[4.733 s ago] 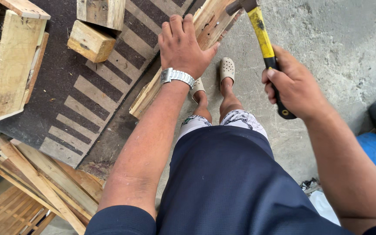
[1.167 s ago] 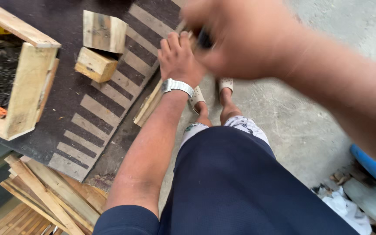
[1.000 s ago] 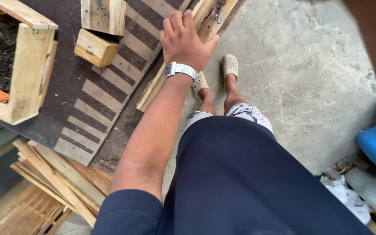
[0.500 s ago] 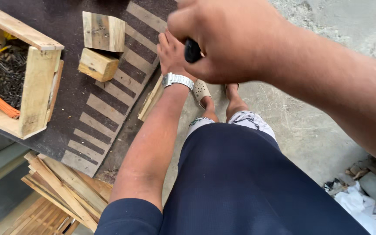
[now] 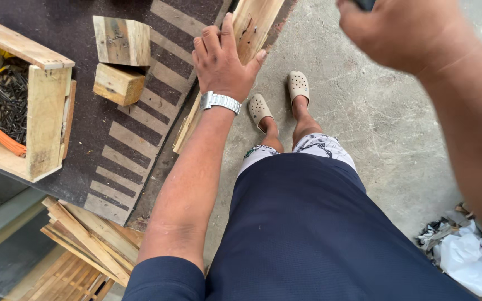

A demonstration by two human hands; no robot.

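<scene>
Left hand (image 5: 221, 64) flat, fingers (image 5: 213, 42) spread, pressing wooden slat (image 5: 252, 25) at desk (image 5: 85, 139) edge. Right hand (image 5: 403, 30) raised, clenched around dark handle (image 5: 364, 4), well above slat. Nailing apparently unfinished.

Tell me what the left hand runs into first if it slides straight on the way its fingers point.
The left hand lies flat on the wooden plank, fingers pointing up-frame along it. It would likely just ride further along that plank; nothing else shows before the frame edge.
</scene>
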